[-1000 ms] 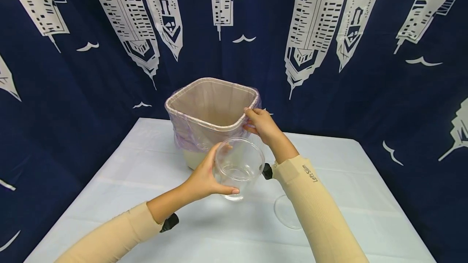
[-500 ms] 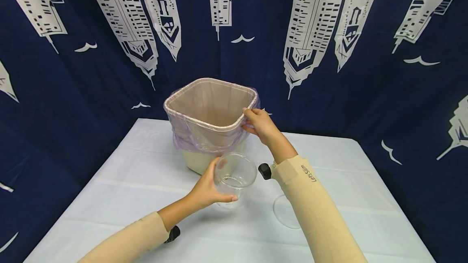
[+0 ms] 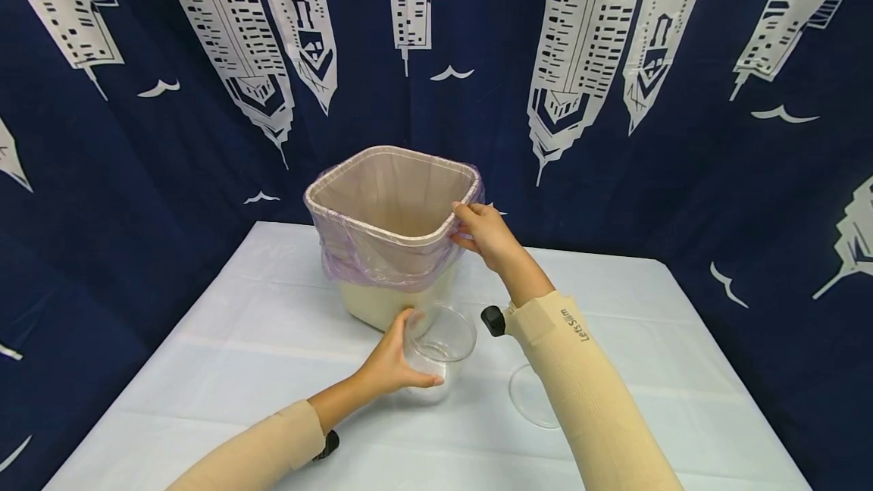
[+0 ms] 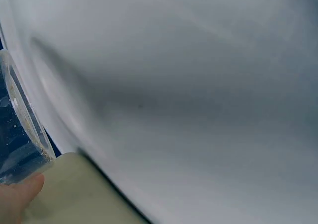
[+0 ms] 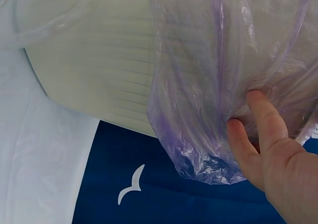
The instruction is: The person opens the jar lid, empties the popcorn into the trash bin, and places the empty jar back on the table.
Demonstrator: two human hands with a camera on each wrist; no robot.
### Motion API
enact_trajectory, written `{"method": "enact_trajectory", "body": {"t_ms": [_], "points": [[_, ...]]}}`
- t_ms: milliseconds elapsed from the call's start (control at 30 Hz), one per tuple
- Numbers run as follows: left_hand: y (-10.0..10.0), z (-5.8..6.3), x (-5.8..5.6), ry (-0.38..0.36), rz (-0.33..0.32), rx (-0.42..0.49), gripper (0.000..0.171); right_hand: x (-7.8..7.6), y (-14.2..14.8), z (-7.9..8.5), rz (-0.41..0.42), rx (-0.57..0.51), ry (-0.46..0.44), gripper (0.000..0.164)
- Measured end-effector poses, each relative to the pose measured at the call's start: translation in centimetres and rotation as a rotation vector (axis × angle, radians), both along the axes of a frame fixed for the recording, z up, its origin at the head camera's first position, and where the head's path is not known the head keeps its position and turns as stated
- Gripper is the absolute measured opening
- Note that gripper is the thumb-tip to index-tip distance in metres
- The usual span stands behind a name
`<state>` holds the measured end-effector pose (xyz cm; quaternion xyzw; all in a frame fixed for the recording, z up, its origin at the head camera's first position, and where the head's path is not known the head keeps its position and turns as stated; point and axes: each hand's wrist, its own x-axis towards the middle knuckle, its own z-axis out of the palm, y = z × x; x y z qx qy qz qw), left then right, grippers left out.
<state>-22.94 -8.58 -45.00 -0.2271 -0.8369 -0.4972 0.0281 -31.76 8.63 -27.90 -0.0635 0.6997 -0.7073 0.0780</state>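
Observation:
In the head view my left hand (image 3: 390, 364) holds a clear, round plastic container (image 3: 455, 347), thumb and fingers around its side. It is tilted, its mouth facing up toward me, low over the table in front of a cream bin (image 3: 371, 305). A thin purple bag (image 3: 361, 254) lines the bin and folds down over its rim. My right hand (image 3: 492, 239) pinches the bin's right front rim through the bag. The right wrist view shows two fingertips (image 5: 237, 129) against the bag's outside. The container's wall (image 4: 20, 129) shows at the left wrist view's edge.
A clear, round lid (image 3: 528, 415) lies on the white-covered table (image 3: 239, 354), partly behind my right forearm. Behind the table hangs a dark blue cloth (image 3: 470, 120) printed with white buildings and birds. The bin stands toward the table's back.
My left hand has lowered the container toward the table and away from the bin, which now shows more of its front. The right hand keeps its grip on the rim.

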Motion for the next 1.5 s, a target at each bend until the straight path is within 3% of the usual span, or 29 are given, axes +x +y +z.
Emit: {"method": "enact_trajectory", "body": {"t_ms": [733, 900, 1067, 1300, 1500], "points": [[-0.9, -2.5, -0.4, -0.079, -0.082, 0.099, 0.112, -0.3, -0.2, -0.3, -0.018, 0.021, 0.01, 0.047], [-1.0, -2.3, -0.4, -0.11, -0.101, 0.075, 0.114, 0.0, -0.2, -0.3, -0.024, 0.078, 0.059, 0.049], [-1.3, -1.5, -0.5, -0.115, -0.103, -0.005, 0.115, 0.5, 0.1, -0.3, -0.04, 0.167, 0.121, 0.055], [-1.9, 0.6, -0.5, -0.024, -0.076, -0.194, 0.104, 0.8, 1.5, -0.3, -0.072, 0.283, 0.19, 0.062], [-1.9, 2.0, -0.1, 0.215, -0.032, -0.389, 0.1, 2.1, 3.4, -1.6, -0.093, 0.527, 0.343, 0.066]]}}
